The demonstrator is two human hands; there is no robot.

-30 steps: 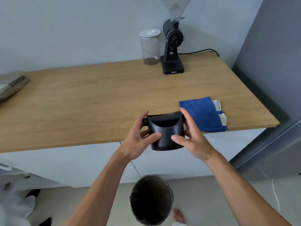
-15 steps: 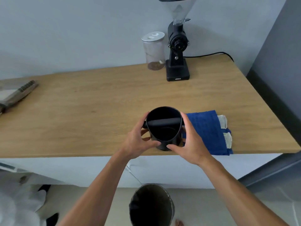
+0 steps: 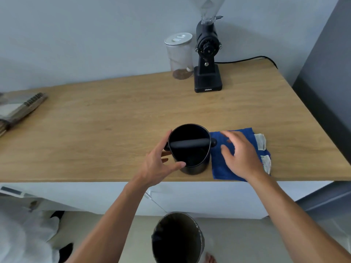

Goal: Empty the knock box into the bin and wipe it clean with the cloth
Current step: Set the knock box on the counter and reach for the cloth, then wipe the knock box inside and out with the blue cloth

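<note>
The black knock box (image 3: 190,160) with its padded bar across the top stands upright on the wooden counter (image 3: 114,130), near the front edge. My left hand (image 3: 161,164) wraps its left side, thumb on the front wall. My right hand (image 3: 241,154) hovers with spread fingers over the folded blue cloth (image 3: 220,168), which lies just right of the box. Whether the palm touches the cloth is unclear. The dark round bin (image 3: 177,238) stands on the floor below the counter edge, directly under the box.
A black coffee grinder (image 3: 208,59) and a clear jar with a white lid (image 3: 179,56) stand at the back of the counter. A spiral notebook (image 3: 20,109) lies at the left edge. A grey cabinet (image 3: 326,73) borders the right side.
The knock box went from held beyond the counter edge to standing on the counter. My right hand has let go of it and moved right over the cloth.
</note>
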